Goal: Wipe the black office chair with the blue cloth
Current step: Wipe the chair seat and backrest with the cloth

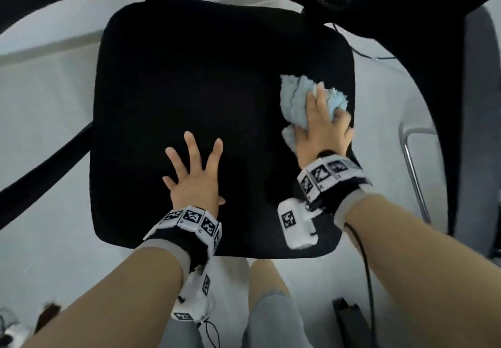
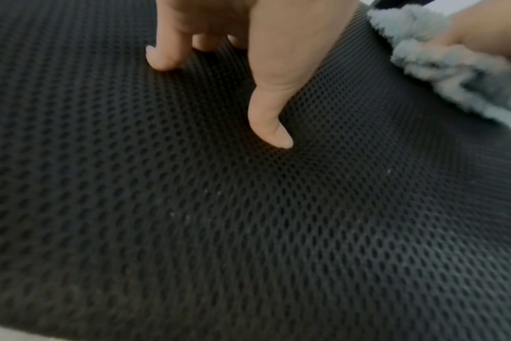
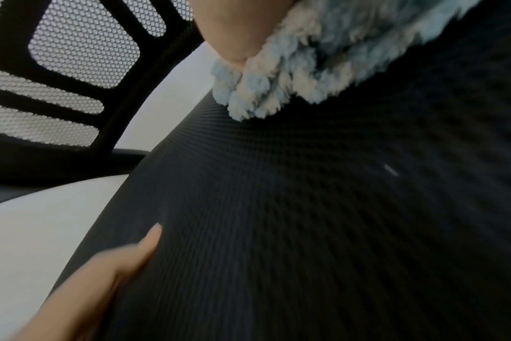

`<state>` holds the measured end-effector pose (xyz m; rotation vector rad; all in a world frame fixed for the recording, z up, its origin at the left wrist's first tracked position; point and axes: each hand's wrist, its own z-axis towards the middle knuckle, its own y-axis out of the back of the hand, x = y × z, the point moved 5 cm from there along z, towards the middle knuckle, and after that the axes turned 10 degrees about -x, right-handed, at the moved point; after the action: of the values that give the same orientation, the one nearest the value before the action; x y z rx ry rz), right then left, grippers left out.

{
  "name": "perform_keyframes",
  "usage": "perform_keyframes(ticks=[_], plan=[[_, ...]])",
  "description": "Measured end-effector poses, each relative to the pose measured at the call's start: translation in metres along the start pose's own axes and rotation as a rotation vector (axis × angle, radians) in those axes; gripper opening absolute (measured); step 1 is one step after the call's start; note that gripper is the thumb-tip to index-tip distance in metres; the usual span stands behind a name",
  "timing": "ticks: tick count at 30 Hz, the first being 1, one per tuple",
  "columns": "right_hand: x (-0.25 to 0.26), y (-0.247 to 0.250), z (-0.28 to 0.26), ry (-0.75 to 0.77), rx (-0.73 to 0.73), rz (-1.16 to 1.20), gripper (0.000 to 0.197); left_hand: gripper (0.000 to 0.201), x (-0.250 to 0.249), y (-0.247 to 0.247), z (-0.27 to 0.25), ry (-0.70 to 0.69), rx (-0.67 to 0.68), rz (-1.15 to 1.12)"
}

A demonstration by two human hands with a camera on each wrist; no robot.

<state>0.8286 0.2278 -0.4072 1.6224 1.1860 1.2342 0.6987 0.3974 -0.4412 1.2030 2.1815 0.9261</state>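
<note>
One black office chair (image 1: 206,98) is in view, with one mesh seat and one mesh backrest (image 3: 73,57). One blue cloth (image 1: 301,98) lies bunched under the right hand (image 1: 322,128). Two hands show: the right on the cloth, the left hand (image 1: 195,177) flat on the seat beside it. Two wrist bands carry printed markers, one per wrist.
</note>
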Motion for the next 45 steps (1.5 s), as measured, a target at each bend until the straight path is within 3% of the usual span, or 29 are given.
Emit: perform_keyframes(ticks=[3,5,7,8,11,13,15,18,19,21,23,27,28,29,31,34,36,38,41,43,45], plan=[[0.005,0.004,0.067,-0.1,-0.115,0.032,0.064,0.115,0.0,-0.002,0.001,-0.019,-0.027,0.036],[0.022,0.001,0.103,-0.142,-0.043,0.144,0.06,0.115,0.001,-0.002,0.002,-0.036,-0.021,0.062],[0.055,-0.011,0.103,-0.107,0.049,0.161,0.059,0.115,0.001,-0.003,0.002,-0.05,0.0,0.069],[0.076,-0.019,0.089,0.002,0.099,0.092,0.06,0.116,0.002,-0.003,0.002,-0.052,0.008,0.067],[0.123,-0.041,0.019,0.565,0.273,-0.155,0.064,0.114,0.005,0.002,0.0,-0.069,0.034,0.057],[0.11,-0.039,-0.006,0.745,0.349,-0.172,0.063,0.11,0.01,0.009,-0.003,-0.105,0.045,0.017],[0.08,-0.023,0.005,0.63,0.299,-0.18,0.068,0.104,0.028,0.019,-0.007,-0.117,0.001,-0.033],[0.042,-0.009,0.043,0.073,0.123,-0.21,0.079,0.102,0.088,0.03,-0.014,0.079,-0.126,-0.085],[0.043,-0.011,0.048,-0.088,0.094,-0.185,0.077,0.103,0.11,0.03,-0.017,0.154,-0.119,-0.12],[0.069,-0.022,0.035,-0.176,0.086,-0.188,0.07,0.104,0.134,0.028,-0.02,0.175,-0.022,-0.178],[0.109,-0.044,-0.001,-0.001,0.124,-0.191,0.068,0.101,0.14,0.029,-0.018,0.121,0.033,-0.188],[0.152,-0.084,-0.101,0.78,0.392,-0.216,0.07,0.096,0.141,0.032,-0.016,0.076,0.054,-0.223],[0.145,-0.082,-0.106,0.894,0.415,-0.24,0.07,0.096,0.143,0.032,-0.018,0.066,0.056,-0.227],[0.134,-0.076,-0.1,0.91,0.412,-0.26,0.071,0.096,0.145,0.03,-0.019,0.054,0.057,-0.227],[0.101,-0.061,-0.073,0.671,0.348,-0.257,0.074,0.098,0.149,0.028,-0.022,0.028,0.061,-0.223],[0.058,-0.04,-0.044,0.102,0.132,-0.157,0.071,0.1,0.151,0.024,-0.024,0.007,0.057,-0.225],[0.059,-0.044,-0.053,-0.102,0.064,-0.138,0.069,0.101,0.149,0.022,-0.025,0.016,0.049,-0.246],[0.077,-0.056,-0.076,-0.177,0.075,-0.139,0.067,0.101,0.146,0.02,-0.026,0.028,0.055,-0.256],[0.101,-0.075,-0.113,-0.093,0.177,-0.003,0.066,0.1,0.143,0.02,-0.028,0.05,0.078,-0.284],[0.103,-0.078,-0.129,-0.03,0.235,0.188,0.064,0.09,0.142,0.026,-0.032,0.064,0.088,-0.367],[0.104,-0.069,-0.138,-0.045,0.324,0.533,0.055,0.069,0.138,0.038,-0.041,0.079,0.056,-0.503]])
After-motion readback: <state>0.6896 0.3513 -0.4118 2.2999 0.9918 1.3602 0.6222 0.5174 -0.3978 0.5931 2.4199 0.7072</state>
